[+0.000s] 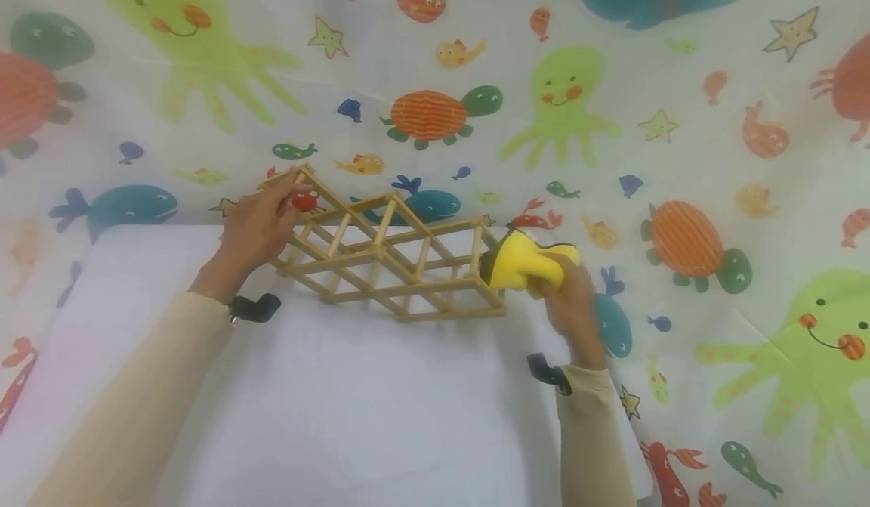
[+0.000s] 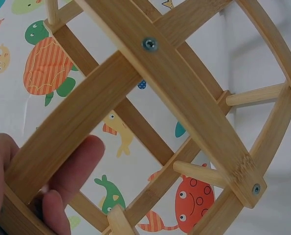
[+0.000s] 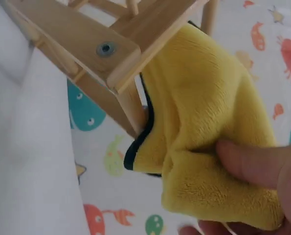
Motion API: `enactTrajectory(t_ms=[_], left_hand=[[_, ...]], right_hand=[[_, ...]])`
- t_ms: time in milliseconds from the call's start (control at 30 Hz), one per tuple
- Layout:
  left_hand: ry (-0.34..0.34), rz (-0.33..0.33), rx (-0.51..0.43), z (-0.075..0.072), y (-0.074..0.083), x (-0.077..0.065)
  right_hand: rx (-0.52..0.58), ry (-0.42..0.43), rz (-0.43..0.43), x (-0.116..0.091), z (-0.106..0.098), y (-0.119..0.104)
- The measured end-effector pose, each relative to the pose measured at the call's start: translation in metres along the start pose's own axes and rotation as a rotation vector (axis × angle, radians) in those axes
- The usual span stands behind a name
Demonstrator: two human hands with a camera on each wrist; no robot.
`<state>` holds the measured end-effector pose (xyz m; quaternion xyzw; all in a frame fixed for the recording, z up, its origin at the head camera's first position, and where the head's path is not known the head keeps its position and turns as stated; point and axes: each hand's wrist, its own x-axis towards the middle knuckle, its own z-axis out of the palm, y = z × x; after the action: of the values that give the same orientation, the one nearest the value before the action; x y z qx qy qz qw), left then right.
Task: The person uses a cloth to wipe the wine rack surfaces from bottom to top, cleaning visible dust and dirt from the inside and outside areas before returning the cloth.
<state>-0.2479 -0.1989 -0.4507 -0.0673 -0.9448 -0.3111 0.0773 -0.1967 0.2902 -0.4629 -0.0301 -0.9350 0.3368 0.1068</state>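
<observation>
The left hand [image 1: 254, 224] has its fingers curled round an end slat of the wooden rack [image 1: 378, 252], which stretches away to the right of those fingers, opened out into its lattice above the far part of the table [image 1: 381, 401]; whether its lower bars rest there I cannot tell. The right hand [image 1: 567, 292] pinches the yellow cloth [image 1: 519, 261] — thumb on top, fingertips beneath — and the cloth's dark-edged end, just ahead of that thumb, meets the rack's near end bars. I judge this to be wiping under way, at the end by the right fingers. How much is done is hard to say: no mark tells wiped wood from unwiped. The slats beside the left fingers have no cloth on them — they, and the middle of the lattice, may be done or may be left.
</observation>
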Motion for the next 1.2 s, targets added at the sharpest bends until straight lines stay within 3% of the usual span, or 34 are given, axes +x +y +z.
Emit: enactTrajectory(t_ms=[100,200,433,667,767,967,1200], left_hand=[[0.004,0.001,-0.003,0.001,0.000,0.000],[0.009,0.005,0.002,0.001,0.000,-0.001],[0.010,0.003,-0.001,0.001,0.003,-0.003],[0.009,-0.010,0.012,0.002,0.004,-0.004],[0.003,-0.018,0.014,0.002,0.005,-0.004],[-0.011,-0.025,0.007,0.002,0.007,-0.004],[0.000,-0.013,0.014,0.001,0.005,-0.004]], right_hand=[[-0.040,0.106,-0.068,0.001,0.002,0.000],[-0.019,0.146,-0.134,0.001,0.003,0.000],[0.129,0.118,-0.202,-0.005,0.002,0.002],[0.231,0.160,-0.397,-0.004,0.010,0.004],[0.233,0.160,-0.390,-0.005,0.012,0.003],[0.250,0.060,-0.319,-0.009,0.012,-0.003],[0.334,-0.215,-0.296,0.001,0.024,-0.008]])
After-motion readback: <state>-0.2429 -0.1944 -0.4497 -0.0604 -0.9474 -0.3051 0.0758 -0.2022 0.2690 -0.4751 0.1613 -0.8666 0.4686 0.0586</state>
